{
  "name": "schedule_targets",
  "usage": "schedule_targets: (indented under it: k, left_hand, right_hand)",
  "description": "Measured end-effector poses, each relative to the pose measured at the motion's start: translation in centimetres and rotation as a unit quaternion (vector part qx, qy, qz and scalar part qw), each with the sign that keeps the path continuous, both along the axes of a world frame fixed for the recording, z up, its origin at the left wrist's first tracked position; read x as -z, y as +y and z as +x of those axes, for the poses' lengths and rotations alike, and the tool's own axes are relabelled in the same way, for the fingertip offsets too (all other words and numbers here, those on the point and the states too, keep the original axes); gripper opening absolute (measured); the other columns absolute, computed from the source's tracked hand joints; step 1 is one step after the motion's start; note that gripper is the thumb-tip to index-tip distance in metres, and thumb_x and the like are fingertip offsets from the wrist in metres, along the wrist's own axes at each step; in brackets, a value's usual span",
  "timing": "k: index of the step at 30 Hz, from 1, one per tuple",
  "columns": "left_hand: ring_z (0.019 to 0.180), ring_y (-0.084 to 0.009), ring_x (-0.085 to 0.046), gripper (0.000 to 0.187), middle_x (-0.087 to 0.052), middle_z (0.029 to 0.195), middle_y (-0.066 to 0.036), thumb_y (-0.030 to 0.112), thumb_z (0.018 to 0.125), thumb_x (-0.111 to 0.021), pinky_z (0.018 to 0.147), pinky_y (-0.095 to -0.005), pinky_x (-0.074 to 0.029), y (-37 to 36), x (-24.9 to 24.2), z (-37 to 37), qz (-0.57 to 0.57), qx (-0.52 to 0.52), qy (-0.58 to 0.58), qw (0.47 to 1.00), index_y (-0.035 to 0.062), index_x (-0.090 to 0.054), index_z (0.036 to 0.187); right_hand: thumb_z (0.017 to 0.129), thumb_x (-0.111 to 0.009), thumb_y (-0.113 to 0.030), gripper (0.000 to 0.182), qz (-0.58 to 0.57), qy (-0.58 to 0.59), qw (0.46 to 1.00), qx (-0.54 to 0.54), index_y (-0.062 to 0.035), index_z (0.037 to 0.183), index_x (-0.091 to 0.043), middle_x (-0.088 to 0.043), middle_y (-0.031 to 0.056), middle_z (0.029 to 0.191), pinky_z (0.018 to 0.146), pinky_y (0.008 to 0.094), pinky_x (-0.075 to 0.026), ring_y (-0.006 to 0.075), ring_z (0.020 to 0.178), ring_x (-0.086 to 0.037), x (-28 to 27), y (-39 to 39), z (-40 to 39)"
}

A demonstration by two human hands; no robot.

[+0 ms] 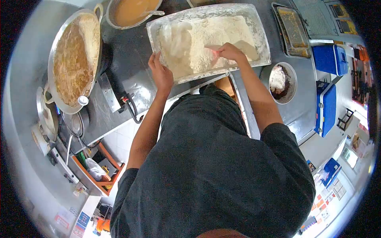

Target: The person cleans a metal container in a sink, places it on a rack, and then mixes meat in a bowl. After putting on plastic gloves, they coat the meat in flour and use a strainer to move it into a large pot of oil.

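A large rectangular metal tray [262,49] of pale flour [228,29] lies before me on the counter. At its near left corner, my left hand [161,74] grips the rim with its fingers along the side wall. My right hand [231,52] reaches over the near wall into the tray, its fingers closed around a small pink-red tool [216,56] that touches the flour. The tool's exact kind cannot be made out. Flour is heaped toward the middle and right, while the left part of the tray bottom shows a thinner layer.
On the left, a big pan of bubbling oil [71,59] has a dial thermometer [83,100] at its rim. A bowl of brown liquid [126,14] stands behind it. To the right are a round pot [294,81] with white powder inside, stacked trays [293,29] and blue coolers [326,109].
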State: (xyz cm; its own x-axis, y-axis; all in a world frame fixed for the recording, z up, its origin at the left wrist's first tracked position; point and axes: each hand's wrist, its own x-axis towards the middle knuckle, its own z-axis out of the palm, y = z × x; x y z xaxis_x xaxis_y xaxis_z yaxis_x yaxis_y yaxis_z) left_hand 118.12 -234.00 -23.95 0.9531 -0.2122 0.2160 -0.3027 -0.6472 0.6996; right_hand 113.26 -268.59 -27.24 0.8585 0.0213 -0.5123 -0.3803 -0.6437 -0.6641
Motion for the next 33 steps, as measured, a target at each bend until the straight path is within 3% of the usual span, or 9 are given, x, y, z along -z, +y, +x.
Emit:
schedule_targets:
  k: [9, 12, 15, 18, 22, 25, 27, 30, 33]
  left_hand:
    - [0.136, -0.0457, -0.042, 0.066, -0.040, 0.144, -0.028, -0.017, 0.080, -0.044, 0.111, -0.0480, -0.039, 0.2, 0.6, 0.2, 0.019, 0.023, -0.030, 0.999, 0.0051, -0.049, 0.142]
    - [0.135, -0.0450, -0.041, 0.067, -0.041, 0.143, -0.028, -0.017, 0.077, -0.044, 0.114, -0.0490, -0.034, 0.2, 1.5, 0.4, 0.007, 0.025, -0.033, 0.999, 0.0034, -0.050, 0.141]
    - [0.135, -0.0438, -0.040, 0.068, -0.041, 0.141, -0.027, -0.017, 0.075, -0.044, 0.115, -0.0500, -0.031, 0.5, 1.3, 0.3, 0.019, 0.052, -0.057, 0.997, 0.0010, -0.049, 0.140]
    - [0.136, -0.0437, -0.039, 0.068, -0.040, 0.141, -0.027, -0.018, 0.075, -0.043, 0.115, -0.0503, -0.032, 0.5, 1.8, 0.5, 0.025, 0.059, -0.064, 0.996, 0.0008, -0.049, 0.140]
    - [0.137, -0.0438, -0.038, 0.070, -0.039, 0.143, -0.026, -0.019, 0.075, -0.043, 0.113, -0.0492, -0.035, 0.3, 1.4, 0.3, 0.041, 0.057, -0.053, 0.996, 0.0022, -0.049, 0.141]
    - [0.137, -0.0439, -0.038, 0.072, -0.035, 0.145, -0.026, -0.021, 0.076, -0.041, 0.111, -0.0482, -0.038, 0.2, 1.4, 0.3, 0.045, 0.057, -0.046, 0.996, 0.0039, -0.046, 0.143]
    - [0.138, -0.0444, -0.038, 0.073, -0.033, 0.147, -0.026, -0.022, 0.076, -0.041, 0.110, -0.0484, -0.038, -0.2, 0.2, 0.1, 0.054, 0.056, -0.028, 0.997, 0.0044, -0.044, 0.145]
    - [0.138, -0.0458, -0.037, 0.073, -0.030, 0.149, -0.026, -0.021, 0.078, -0.040, 0.109, -0.0497, -0.039, 0.1, 0.8, 0.2, 0.048, 0.057, -0.010, 0.997, 0.0049, -0.043, 0.146]
    - [0.139, -0.0469, -0.034, 0.071, -0.029, 0.148, -0.028, -0.021, 0.080, -0.040, 0.109, -0.0509, -0.039, 0.2, 0.7, 0.2, 0.065, 0.069, -0.016, 0.995, 0.0055, -0.042, 0.147]
  right_hand:
    - [0.092, -0.071, -0.022, 0.022, 0.022, -0.044, 0.997, 0.051, -0.0071, 0.106, -0.080, -0.070, 0.0074, 0.073, 0.065, 0.0321, -0.047, 0.0122, 0.066, -0.057, -2.6, -2.4, -2.2]
    - [0.095, -0.068, -0.036, 0.032, -0.001, -0.075, 0.995, 0.068, -0.0067, 0.102, -0.079, -0.073, 0.0180, 0.083, 0.078, 0.0359, -0.052, 0.0257, 0.078, -0.070, -4.9, -3.4, -3.9]
    - [0.096, -0.068, -0.037, 0.034, -0.011, -0.033, 0.988, 0.152, -0.0061, 0.106, -0.078, -0.073, 0.0160, 0.082, 0.079, 0.0338, -0.051, 0.0224, 0.081, -0.068, -8.0, -4.8, -6.3]
    - [0.096, -0.068, -0.035, 0.034, -0.003, -0.108, 0.945, 0.307, -0.0052, 0.109, -0.077, -0.071, 0.0135, 0.081, 0.076, 0.0321, -0.049, 0.0168, 0.078, -0.062, -8.1, -6.7, -11.6]
    - [0.095, -0.068, -0.025, 0.029, -0.067, -0.160, 0.902, 0.394, -0.0018, 0.111, -0.075, -0.073, 0.0094, 0.081, 0.069, 0.0320, -0.049, 0.0153, 0.070, -0.058, -9.7, -10.3, -20.7]
    - [0.090, -0.069, -0.014, 0.021, -0.086, -0.165, 0.808, 0.559, -0.0019, 0.104, -0.079, -0.063, -0.0003, 0.070, 0.058, 0.0283, -0.044, 0.0076, 0.063, -0.055, -6.9, -12.8, -28.7]
    - [0.088, -0.070, -0.015, 0.021, -0.128, -0.103, 0.765, 0.623, -0.0022, 0.100, -0.080, -0.065, 0.0000, 0.069, 0.059, 0.0307, -0.047, 0.0101, 0.062, -0.056, -6.9, -13.0, -31.7]
    - [0.086, -0.071, -0.021, 0.023, -0.332, -0.069, 0.766, 0.546, -0.0032, 0.097, -0.081, -0.072, 0.0076, 0.074, 0.067, 0.0363, -0.053, 0.0186, 0.068, -0.066, -2.1, -13.7, -35.4]
    - [0.086, -0.071, -0.028, 0.028, -0.335, -0.046, 0.807, 0.485, -0.0073, 0.103, -0.080, -0.075, 0.0144, 0.085, 0.072, 0.0403, -0.055, 0.0266, 0.077, -0.072, 7.2, -18.7, -39.7]
